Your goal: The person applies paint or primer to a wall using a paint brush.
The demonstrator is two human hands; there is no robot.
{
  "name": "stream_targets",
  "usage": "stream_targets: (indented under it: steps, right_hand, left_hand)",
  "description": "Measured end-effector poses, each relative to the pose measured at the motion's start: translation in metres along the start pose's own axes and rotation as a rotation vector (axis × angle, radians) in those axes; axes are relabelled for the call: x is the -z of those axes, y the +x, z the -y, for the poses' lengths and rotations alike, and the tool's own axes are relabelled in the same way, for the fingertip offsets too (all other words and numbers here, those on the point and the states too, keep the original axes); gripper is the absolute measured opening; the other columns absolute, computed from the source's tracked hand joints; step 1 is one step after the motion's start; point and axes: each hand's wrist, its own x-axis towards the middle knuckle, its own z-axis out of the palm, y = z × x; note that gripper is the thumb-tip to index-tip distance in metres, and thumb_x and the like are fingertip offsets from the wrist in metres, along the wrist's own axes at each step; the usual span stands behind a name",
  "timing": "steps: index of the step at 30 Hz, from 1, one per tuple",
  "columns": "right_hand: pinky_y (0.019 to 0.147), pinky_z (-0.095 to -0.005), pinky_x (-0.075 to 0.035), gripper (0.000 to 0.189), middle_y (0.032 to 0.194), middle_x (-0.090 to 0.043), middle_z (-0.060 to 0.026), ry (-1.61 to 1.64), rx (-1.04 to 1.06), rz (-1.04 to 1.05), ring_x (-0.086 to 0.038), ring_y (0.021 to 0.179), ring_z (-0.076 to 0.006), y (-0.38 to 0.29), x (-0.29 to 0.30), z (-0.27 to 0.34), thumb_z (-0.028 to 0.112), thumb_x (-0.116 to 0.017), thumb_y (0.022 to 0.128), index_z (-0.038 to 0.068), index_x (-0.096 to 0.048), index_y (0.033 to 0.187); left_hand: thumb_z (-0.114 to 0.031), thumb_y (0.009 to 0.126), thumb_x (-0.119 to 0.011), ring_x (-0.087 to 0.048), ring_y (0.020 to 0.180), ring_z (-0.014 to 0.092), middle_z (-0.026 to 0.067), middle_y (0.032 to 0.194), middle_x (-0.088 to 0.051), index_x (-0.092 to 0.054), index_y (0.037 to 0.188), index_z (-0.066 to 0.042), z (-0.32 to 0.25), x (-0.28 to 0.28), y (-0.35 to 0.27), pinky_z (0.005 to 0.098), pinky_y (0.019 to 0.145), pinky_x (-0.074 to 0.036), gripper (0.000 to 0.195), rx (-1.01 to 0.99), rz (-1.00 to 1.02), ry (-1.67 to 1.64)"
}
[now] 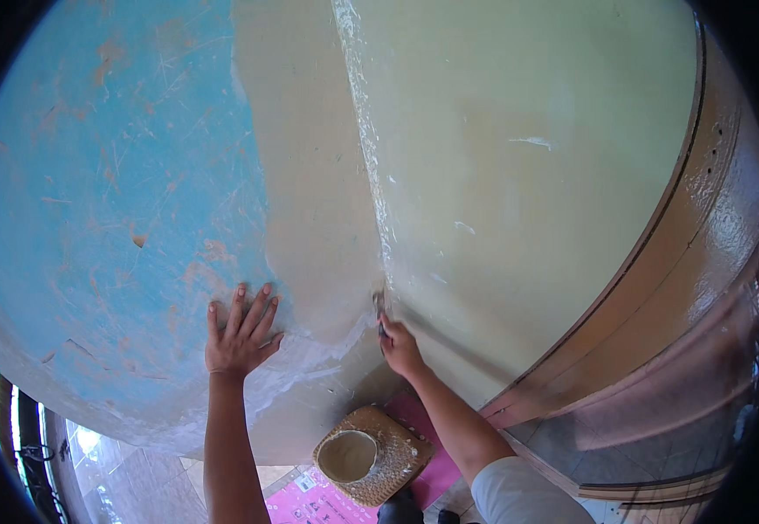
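My left hand (240, 337) lies flat, fingers spread, against the worn blue paint (157, 164) of a wall. Gripped in my right hand (402, 350) is a small handled tool (380, 316); it may be a scraper or a brush, but its blurred head does not settle which. The tool's tip is at the lower part of a white-smeared corner seam (368, 137), between a beige strip (311, 164) and a pale green wall (550, 216). Whitish filler-like patches (314, 360) edge the wall's lower part.
Below my hands, a round tub (348, 456) of beige material rests on a splattered woven stool (406, 452). A pink sheet (320, 507) with printing covers part of the tiled floor (124, 475). Brown wooden trim (622, 327) runs along the right.
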Motion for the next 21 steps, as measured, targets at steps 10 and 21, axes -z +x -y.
stream_targets:
  steps: [10,21]
  right_hand:
    - [0.075,-0.0378,-0.052,0.058,0.099,-0.063,-0.0166,0.055,0.17,-0.099,-0.062,0.079,-0.0324,-0.014,0.009,0.002,-0.001,-0.064,0.086,0.012,-0.052,0.141]
    - [0.088,-0.0391,-0.053,0.046,0.113,-0.065,-0.0223,-0.174,-0.134,0.302,-0.067,0.102,-0.0327,-0.123,-0.017,-0.079,0.006,-0.069,0.086,0.011,-0.059,0.131]
  left_hand:
    - [-0.066,0.082,-0.058,-0.031,0.147,0.019,-0.0138,0.158,-0.034,-0.047,0.143,-0.037,0.002,-0.002,-0.005,0.0606,0.118,-0.017,0.068,0.004,0.033,0.009]
    - [-0.066,0.082,-0.058,-0.031,0.147,0.019,-0.0137,0.159,-0.032,-0.046,0.143,-0.037,-0.007,0.0,0.011,0.0603,0.118,-0.017,0.069,0.016,-0.027,-0.012]
